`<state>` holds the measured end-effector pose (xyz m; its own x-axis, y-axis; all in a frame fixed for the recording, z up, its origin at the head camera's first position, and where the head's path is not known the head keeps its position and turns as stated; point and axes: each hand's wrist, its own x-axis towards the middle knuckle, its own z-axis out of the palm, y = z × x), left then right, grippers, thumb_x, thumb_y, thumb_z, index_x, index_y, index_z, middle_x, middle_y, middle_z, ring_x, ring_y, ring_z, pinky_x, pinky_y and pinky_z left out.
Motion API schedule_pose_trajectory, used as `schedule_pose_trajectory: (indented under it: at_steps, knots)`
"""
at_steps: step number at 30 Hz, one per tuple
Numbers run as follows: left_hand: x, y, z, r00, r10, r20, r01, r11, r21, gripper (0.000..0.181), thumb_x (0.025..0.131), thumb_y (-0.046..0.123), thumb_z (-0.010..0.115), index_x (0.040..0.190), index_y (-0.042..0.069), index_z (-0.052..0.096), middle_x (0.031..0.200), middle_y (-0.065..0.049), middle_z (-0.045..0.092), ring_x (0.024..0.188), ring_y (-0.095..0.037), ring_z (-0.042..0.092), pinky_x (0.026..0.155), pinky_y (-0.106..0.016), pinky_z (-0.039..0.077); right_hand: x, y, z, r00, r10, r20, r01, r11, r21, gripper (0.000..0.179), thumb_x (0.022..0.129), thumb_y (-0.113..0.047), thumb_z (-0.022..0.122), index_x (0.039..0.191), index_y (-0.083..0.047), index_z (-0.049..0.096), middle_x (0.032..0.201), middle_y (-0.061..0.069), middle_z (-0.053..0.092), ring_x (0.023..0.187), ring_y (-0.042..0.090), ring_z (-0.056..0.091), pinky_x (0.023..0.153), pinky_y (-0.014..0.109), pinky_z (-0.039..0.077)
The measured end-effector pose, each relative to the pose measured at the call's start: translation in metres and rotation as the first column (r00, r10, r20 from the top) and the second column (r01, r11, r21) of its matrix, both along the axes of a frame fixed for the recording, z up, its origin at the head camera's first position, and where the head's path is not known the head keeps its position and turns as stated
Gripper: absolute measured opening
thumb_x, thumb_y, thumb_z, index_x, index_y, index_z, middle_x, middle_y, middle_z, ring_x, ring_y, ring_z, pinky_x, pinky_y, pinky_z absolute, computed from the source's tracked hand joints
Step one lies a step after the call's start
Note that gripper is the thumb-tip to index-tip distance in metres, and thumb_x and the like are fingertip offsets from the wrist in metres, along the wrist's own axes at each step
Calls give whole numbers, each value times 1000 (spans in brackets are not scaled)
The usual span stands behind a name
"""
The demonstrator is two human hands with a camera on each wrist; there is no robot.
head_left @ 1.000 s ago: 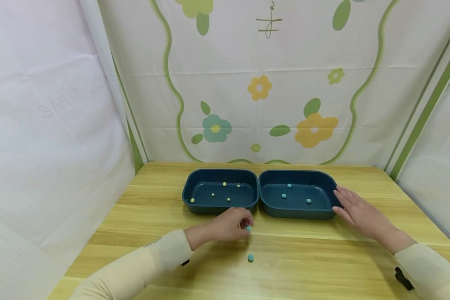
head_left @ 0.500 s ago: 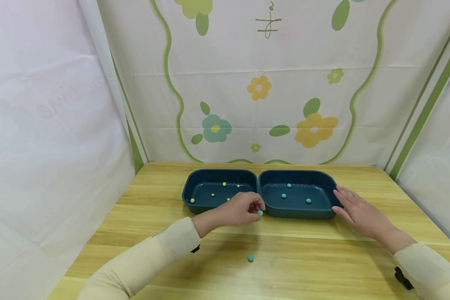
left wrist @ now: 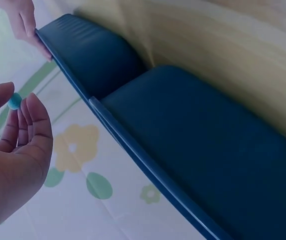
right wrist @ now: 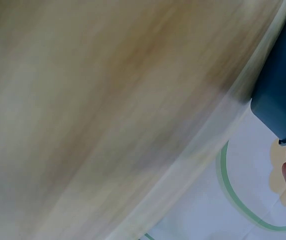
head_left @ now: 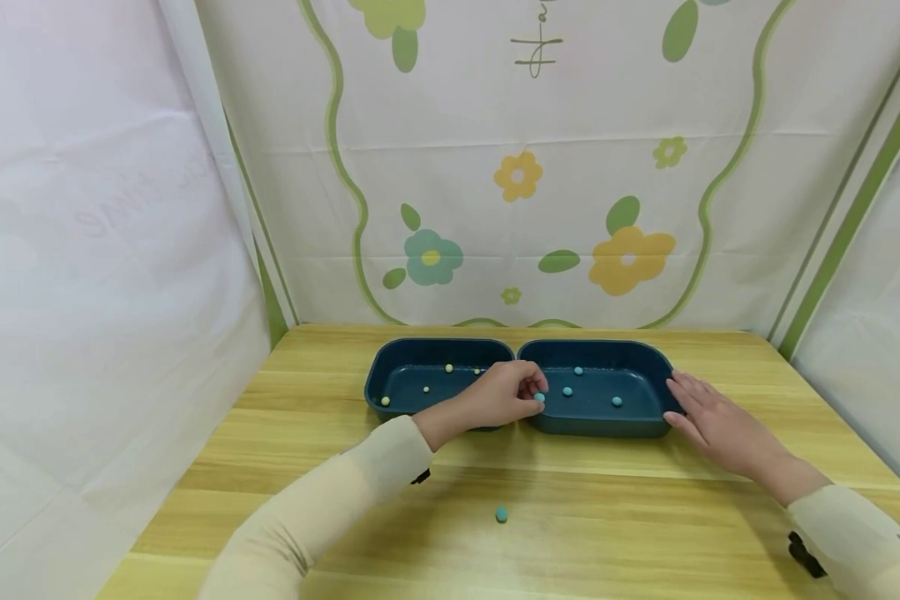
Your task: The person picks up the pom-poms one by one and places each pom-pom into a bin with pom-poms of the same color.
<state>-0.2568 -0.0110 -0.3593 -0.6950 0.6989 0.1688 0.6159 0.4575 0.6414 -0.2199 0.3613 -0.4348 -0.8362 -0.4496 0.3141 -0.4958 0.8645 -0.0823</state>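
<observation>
My left hand (head_left: 501, 394) pinches a small blue ball (left wrist: 15, 101) between thumb and fingertips, above the near left corner of the right-hand dark blue tray (head_left: 600, 426). Three blue balls lie inside that tray, one of them a blue ball (head_left: 617, 402) toward the right. My right hand (head_left: 727, 429) rests with extended fingers against the tray's right end. Another blue ball (head_left: 502, 515) lies on the table in front. The left-hand dark blue tray (head_left: 401, 344) holds several small yellow balls (head_left: 386, 402); my left hand and wrist hide part of it.
Both trays stand side by side on a wooden table (head_left: 585, 533). A white cloth (head_left: 450, 167) with printed flowers hangs behind the table, and more white cloth (head_left: 105, 275) hangs at the left side.
My left hand has moved forward and to the right, carrying the blue ball from over the table to the right-hand tray's edge. My right hand has stayed in place.
</observation>
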Motion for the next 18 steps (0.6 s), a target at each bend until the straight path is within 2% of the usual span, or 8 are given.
schedule_pose_trajectory:
  at_steps: [4,8,18]
  knots:
    - [-9,10,2,1000,19,-21,-19,1000,-10,10,92,10,68,101,9,62,89,5,58,78,-5,55,71,-14,48,1,0,0,1000,-1,0,1,1000,-2,59,102,-31,51,141,13,40,145,33,35,134,47,33,118,36,6]
    - [-16,19,2,999,44,-14,-44,999,-18,11,93,11,68,101,9,62,90,4,57,79,-5,55,72,-14,48,0,0,-1,1000,1,-5,-1,1000,-4,59,102,-31,51,140,13,40,145,33,36,133,47,34,118,34,5]
    - [-35,40,-7,995,102,2,-102,994,-44,13,93,11,67,105,7,62,91,4,55,81,-9,53,71,-16,47,1,0,0,1000,1,8,-1,1000,-4,60,103,-31,51,141,14,39,145,34,34,136,45,31,117,32,2]
